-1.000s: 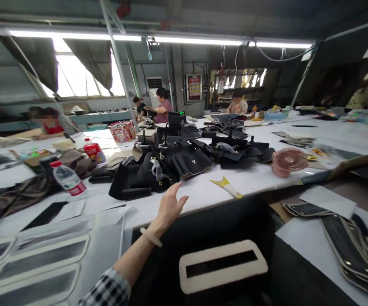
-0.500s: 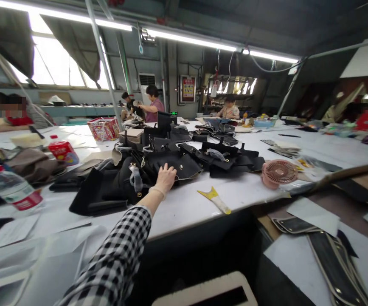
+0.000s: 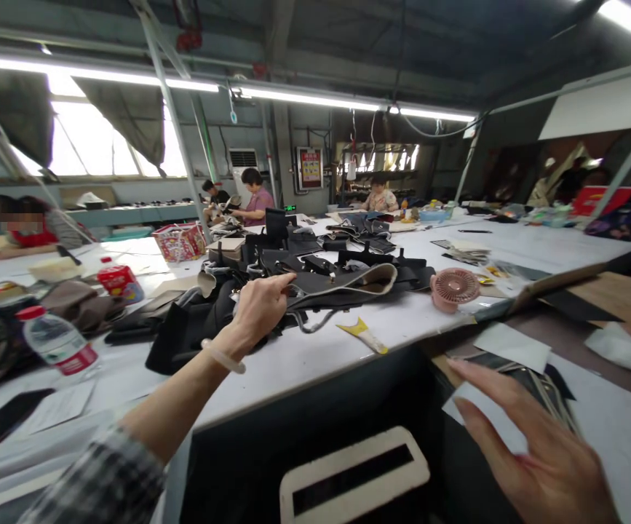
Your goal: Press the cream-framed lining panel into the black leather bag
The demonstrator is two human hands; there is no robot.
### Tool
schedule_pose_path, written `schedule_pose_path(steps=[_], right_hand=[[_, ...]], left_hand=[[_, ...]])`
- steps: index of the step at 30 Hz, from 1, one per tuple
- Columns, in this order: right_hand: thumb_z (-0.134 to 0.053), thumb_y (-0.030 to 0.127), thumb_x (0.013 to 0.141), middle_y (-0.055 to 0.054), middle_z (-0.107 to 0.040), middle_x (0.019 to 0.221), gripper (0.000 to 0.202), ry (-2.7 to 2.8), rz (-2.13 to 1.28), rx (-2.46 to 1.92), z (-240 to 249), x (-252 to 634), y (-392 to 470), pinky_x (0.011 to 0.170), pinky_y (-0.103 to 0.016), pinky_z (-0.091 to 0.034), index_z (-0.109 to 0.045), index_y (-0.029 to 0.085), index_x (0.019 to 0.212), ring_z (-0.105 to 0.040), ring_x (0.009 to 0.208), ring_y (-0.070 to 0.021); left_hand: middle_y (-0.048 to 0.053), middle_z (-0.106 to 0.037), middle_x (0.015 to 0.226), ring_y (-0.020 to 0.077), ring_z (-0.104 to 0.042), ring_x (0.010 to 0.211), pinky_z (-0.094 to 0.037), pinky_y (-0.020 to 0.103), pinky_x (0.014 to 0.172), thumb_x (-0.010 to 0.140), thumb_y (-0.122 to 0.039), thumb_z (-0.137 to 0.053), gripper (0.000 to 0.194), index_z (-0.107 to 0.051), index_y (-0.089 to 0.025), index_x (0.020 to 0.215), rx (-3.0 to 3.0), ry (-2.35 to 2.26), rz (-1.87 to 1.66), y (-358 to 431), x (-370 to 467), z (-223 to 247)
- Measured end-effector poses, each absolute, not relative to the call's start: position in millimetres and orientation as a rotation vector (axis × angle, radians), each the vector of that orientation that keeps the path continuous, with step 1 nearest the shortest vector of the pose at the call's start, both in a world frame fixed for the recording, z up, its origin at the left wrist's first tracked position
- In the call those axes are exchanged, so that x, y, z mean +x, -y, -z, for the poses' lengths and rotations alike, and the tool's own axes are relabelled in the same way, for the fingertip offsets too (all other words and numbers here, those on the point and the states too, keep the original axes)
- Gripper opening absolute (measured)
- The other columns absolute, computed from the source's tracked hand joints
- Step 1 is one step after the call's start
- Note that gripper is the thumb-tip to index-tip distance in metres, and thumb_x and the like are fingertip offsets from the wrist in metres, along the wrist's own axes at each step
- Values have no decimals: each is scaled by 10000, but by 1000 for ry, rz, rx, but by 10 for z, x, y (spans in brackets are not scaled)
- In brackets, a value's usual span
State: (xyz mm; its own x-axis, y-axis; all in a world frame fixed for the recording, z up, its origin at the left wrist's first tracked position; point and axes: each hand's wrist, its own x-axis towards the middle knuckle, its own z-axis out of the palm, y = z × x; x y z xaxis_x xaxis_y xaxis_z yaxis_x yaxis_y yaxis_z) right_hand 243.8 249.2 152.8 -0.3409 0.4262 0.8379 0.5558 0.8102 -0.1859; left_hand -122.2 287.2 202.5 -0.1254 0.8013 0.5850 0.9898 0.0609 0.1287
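My left hand (image 3: pixel 263 302) is closed on the near-left edge of a black leather bag piece (image 3: pixel 342 287). That piece has a pale inner edge and a small metal fitting, and its right end is raised off the pile. A strap-like strip hangs below it. Around it lie more black bag parts (image 3: pixel 178 338), some with clear plastic wrapping. My right hand (image 3: pixel 538 451) is at the lower right, fingers stretched and thumb apart, holding nothing. It hovers in front of white sheets (image 3: pixel 514 346) and dark pieces with light edging, partly hiding them.
A yellow-ended tool or tube (image 3: pixel 363 335) and a pink fan (image 3: pixel 455 287) sit near the table edge. At left stand a water bottle (image 3: pixel 58 342) and a red bottle (image 3: pixel 118 280). Below the edge is a pale frame with a slot (image 3: pixel 356 473). Several people work farther back.
My left hand has closed on the bag piece and lifted its edge; before, it lay on top. My right hand has come into view at the lower right. The view has shifted slightly.
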Motion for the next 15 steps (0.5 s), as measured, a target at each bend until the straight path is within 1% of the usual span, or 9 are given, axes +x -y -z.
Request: schedule_pose_path(steps=[2,4,6,7,9,12,15], right_hand=[[-572,123,942,-93,-628,1289,366,1991,245,-577,-1824,2210,-2446,1085,-385,-448,-559,163,1305,-585,1201,-232],[-544,84,930,-102,-634,1293,353,2093,358,-501,-2085,2061,-2382,1093,-437,-439,-583,144,1276,-557,1239,-256],[-488,57,924,-95,-677,1218,335,2288,401,-505,-2245,2051,-2300,1008,-439,-497,-628,147,1215,-606,1155,-254],[-464,50,919,-85,-699,1163,339,2391,374,-536,-2287,2097,-2252,942,-415,-529,-646,158,1183,-639,1080,-241],[-459,54,902,-57,-718,1075,351,2568,249,-623,-2323,2249,-2136,828,-349,-554,-657,193,1156,-672,939,-204],[-525,78,867,-16,-714,994,322,2786,61,-740,-2335,2478,-1905,773,-286,-532,-661,248,1104,-675,846,-172],[-542,68,844,-19,-711,852,234,2961,5,-856,-2304,2588,-1634,656,-257,-494,-672,224,961,-674,740,-176]], left_hand=[[41,-728,1194,244,-703,1064,-532,320,884,901,-180,-499,391,-679,-237,1243,-1902,1922,729,-2568,-1033,-2072],[23,-728,1194,226,-711,1048,-539,301,864,895,-180,-500,391,-684,-247,1233,-2013,1859,764,-2273,-867,-2093],[19,-737,1177,222,-724,1012,-547,300,842,886,-178,-494,390,-695,-249,1213,-2119,1801,847,-2002,-732,-2103],[19,-744,1159,222,-731,989,-550,300,830,880,-177,-493,390,-703,-248,1201,-2174,1773,893,-1879,-673,-2109],[17,-757,1126,223,-738,958,-552,296,814,862,-165,-493,397,-719,-251,1176,-2282,1736,956,-1659,-560,-2128],[10,-777,1058,220,-745,904,-546,282,783,849,-147,-484,417,-730,-274,1161,-2473,1713,959,-1395,-352,-2180],[11,-789,930,204,-739,799,-521,261,714,852,-125,-472,423,-743,-284,1134,-2670,1695,886,-1205,-88,-2261]])
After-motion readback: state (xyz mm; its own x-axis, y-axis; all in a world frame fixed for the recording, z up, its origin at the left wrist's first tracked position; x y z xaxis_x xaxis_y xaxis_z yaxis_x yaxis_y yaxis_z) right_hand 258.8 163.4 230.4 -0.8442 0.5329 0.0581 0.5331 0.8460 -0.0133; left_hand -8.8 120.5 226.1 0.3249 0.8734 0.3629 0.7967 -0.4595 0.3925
